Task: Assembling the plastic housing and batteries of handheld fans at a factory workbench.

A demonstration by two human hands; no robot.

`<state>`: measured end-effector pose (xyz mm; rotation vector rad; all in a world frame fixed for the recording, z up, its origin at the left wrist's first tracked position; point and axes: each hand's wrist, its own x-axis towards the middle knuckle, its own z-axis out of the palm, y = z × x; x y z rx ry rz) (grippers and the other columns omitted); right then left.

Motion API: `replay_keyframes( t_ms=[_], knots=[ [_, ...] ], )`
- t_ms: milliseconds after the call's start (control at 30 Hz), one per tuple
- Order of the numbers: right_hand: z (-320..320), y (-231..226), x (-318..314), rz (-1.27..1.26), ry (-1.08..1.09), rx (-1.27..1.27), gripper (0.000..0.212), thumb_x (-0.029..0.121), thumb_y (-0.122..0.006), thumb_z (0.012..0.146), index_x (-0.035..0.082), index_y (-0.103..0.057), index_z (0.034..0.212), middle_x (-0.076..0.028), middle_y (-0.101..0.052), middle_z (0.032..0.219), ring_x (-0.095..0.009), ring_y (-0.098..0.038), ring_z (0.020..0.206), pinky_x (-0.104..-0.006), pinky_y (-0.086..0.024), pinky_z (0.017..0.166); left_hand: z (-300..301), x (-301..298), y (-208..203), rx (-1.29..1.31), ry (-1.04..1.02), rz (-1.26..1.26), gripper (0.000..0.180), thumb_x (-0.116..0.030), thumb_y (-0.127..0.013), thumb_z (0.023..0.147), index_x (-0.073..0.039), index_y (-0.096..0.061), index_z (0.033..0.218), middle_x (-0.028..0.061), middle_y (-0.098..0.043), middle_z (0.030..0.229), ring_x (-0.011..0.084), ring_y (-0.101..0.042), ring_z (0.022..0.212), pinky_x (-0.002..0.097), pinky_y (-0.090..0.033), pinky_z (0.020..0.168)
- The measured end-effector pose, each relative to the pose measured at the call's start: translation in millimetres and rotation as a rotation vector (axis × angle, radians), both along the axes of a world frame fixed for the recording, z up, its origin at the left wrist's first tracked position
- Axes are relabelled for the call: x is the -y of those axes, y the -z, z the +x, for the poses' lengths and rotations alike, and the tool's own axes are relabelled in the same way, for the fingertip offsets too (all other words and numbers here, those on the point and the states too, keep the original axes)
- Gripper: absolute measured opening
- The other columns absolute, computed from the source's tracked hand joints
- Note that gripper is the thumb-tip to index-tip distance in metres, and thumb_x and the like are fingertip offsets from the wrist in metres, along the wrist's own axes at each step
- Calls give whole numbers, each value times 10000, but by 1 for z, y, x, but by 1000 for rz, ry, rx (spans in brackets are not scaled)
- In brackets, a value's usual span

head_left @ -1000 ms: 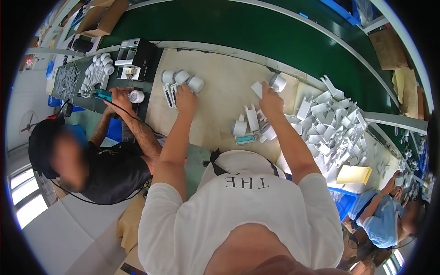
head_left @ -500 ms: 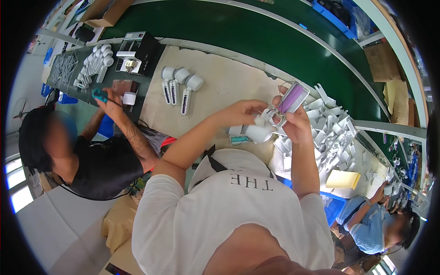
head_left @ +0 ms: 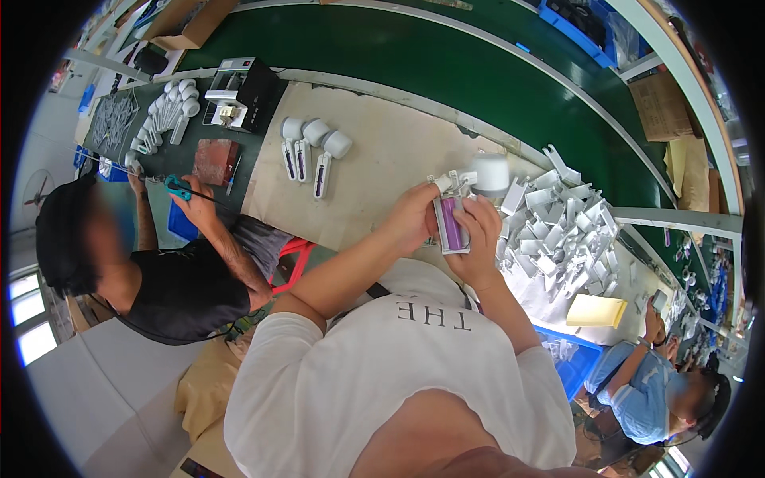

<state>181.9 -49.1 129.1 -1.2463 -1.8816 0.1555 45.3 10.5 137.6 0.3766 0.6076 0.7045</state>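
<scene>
Both hands are closed around one white handheld device [head_left: 453,226]. Its white rounded head [head_left: 490,174] points away from me to the upper right, while the uncovered handle, with a purple battery-like cylinder inside, points towards me. My left hand [head_left: 416,213] grips the left side near the neck, and its fingertips are partly hidden. Wrapped round the right side of the handle is my right hand [head_left: 480,239]. On the beige tabletop to the left lie three similar white devices [head_left: 320,175] with dark strips in their handles.
A large heap of white plastic shells [head_left: 562,231] lies at the right, beside a yellow pad [head_left: 596,311] and a blue bin [head_left: 575,362]. A co-worker at the left holds a teal tool [head_left: 178,187] near a black machine [head_left: 241,94]. Another person sits far right.
My hands have drawn together and nearer to me. The device has turned: its head swung from below to the upper right, its handle now points towards me.
</scene>
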Motion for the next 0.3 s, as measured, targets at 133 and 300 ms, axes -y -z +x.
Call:
replay_keyframes(
  t_ms=[133, 300],
  knots=[
    [33, 13, -1, -73, 136, -83, 847, 33, -705, 574, 85, -270, 1299, -213, -272, 1318, -384, -249, 1237, -429, -236, 1002, -16, -6, -26, 37, 73, -14, 215, -222, -366, 861, -39, -456, 931, 138, -558, 714, 233, -563, 563, 342, -478, 513],
    [30, 8, -24, -854, -373, -772, 970, 59, -754, 582, 142, -168, 1351, -111, -243, 1378, -291, -244, 1270, -379, -213, 1030, -16, -10, -40, 26, 270, 15, 273, -305, -462, 833, -74, -475, 977, 162, -567, 692, 264, -547, 476, 325, -459, 408]
  ],
)
